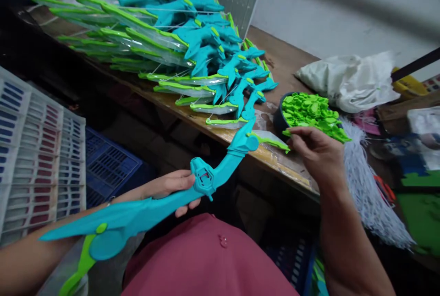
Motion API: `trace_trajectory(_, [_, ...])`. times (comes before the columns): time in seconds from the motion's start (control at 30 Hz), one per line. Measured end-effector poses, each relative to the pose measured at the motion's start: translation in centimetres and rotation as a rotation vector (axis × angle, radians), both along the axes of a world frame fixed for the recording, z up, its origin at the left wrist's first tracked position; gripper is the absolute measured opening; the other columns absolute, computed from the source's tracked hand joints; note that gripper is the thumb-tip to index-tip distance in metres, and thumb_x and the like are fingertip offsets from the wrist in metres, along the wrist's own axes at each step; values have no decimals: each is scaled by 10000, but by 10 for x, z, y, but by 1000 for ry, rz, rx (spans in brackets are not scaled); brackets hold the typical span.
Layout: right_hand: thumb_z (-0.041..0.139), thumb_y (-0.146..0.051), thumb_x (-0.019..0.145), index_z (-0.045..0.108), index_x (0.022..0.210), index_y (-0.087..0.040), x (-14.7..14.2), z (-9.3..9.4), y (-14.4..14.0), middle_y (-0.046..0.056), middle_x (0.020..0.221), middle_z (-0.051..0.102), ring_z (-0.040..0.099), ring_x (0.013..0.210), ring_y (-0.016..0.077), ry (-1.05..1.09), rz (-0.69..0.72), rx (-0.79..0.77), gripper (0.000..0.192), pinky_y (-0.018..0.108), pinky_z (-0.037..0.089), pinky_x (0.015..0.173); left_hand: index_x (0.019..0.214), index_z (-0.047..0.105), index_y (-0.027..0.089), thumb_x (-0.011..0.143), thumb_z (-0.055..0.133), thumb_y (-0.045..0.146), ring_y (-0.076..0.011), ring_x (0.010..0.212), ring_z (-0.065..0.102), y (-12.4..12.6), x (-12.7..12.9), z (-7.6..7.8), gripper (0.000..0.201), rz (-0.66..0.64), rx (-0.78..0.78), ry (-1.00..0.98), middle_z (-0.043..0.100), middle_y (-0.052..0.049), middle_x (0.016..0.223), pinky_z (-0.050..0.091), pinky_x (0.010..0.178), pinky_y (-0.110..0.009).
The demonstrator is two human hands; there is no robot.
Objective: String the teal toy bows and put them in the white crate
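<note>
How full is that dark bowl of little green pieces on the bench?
Heaped full. The green pieces pile above the rim of the dark bowl and spill toward the right hand, which reaches into them.

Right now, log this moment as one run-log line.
left hand: holds teal toy bow at grip | right hand: at green pieces in bowl | finished bows: stacked on bench

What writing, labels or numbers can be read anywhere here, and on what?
None can be read.
The teal toy bow in the left hand bears a moulded emblem, no letters.
The green plastic pieces by the right hand show no print.
The white trays hold red and blue strips, too blurred to tell.
The white bag looks plain.
</note>
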State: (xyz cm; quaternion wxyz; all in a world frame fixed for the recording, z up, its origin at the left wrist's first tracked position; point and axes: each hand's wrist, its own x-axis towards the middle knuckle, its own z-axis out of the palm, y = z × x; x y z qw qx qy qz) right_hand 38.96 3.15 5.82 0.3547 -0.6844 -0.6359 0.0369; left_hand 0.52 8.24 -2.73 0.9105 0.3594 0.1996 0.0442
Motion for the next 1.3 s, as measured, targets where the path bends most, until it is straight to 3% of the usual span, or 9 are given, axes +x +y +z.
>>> trace_trajectory(0.07, [644, -271, 992, 726, 1052, -233, -47, 18, -21, 55, 1067, 715, 696, 797, 164, 31, 176, 12, 109, 303, 547, 728, 1111, 657, 115, 880, 710, 644, -126, 478, 646, -8, -3, -1, 580, -62, -19, 7, 714, -63, 761, 483, 426, -183])
trace_trajectory(0.17, [655, -170, 994, 690, 1168, -241, -104, 34, -44, 29, 1022, 724, 700, 872, 142, 95, 564, -169, 191, 249, 537, 751, 1108, 659, 127, 905, 710, 591, -132, 491, 661, -19, -7, -2, 508, -192, -28, 6, 728, -57, 764, 508, 449, -189])
trace_trajectory(0.33, [649, -185, 1013, 669, 1055, -168, -146, 16, -49, 28, 932, 690, 649, 822, 116, 316, 898, -481, 49, 223, 508, 725, 1126, 674, 140, 936, 704, 482, -136, 449, 641, -27, -5, -14, 392, -356, -60, -93, 738, -41, 737, 504, 442, -215])
trace_trajectory(0.5, [624, -146, 1014, 691, 1024, -148, -159, -1, -43, 49, 967, 631, 614, 846, 122, 307, 898, -490, 67, 239, 510, 740, 978, 714, 147, 960, 680, 479, -137, 491, 662, -24, -1, -15, 335, -417, 56, -101, 755, -63, 759, 526, 473, -217])
trace_trajectory(0.7, [586, -211, 1045, 684, 1045, -186, -163, -6, -46, 49, 955, 642, 619, 842, 141, 251, 871, -451, 101, 262, 522, 718, 917, 725, 158, 949, 671, 532, -119, 416, 601, -22, 3, 0, 379, -446, 94, -115, 733, -32, 700, 483, 412, -212])
trace_trajectory(0.9, [584, -263, 1047, 692, 1070, -205, -160, -15, -50, 70, 1057, 604, 613, 885, 152, 174, 839, -427, 125, 276, 536, 723, 846, 710, 163, 919, 688, 564, -121, 410, 595, -22, 5, 1, 409, -465, 87, -75, 718, -28, 666, 475, 415, -218])
trace_trajectory(1.03, [627, -370, 1030, 626, 1245, -216, -156, -16, -53, 101, 1187, 589, 618, 1024, 188, 234, 789, -396, 265, 329, 565, 848, 855, 644, 182, 881, 730, 547, -137, 430, 608, -24, 9, 6, 376, -471, 123, -22, 699, -17, 651, 476, 423, -222])
trace_trajectory(1.17, [682, -485, 979, 535, 1387, -208, -152, -12, -53, 125, 1314, 602, 630, 1140, 221, 256, 775, -551, 515, 351, 552, 919, 845, 611, 211, 832, 778, 435, -147, 445, 591, -30, 18, 20, 280, -480, 226, 138, 654, 22, 598, 509, 461, -245])
trace_trajectory(1.3, [672, -535, 967, 583, 1295, -169, -150, -9, -54, 84, 1112, 676, 668, 980, 203, 206, 786, -695, 500, 312, 537, 810, 730, 601, 211, 741, 818, 507, -169, 509, 590, -35, 27, 28, 368, -495, 439, 266, 616, 21, 595, 446, 451, -250])
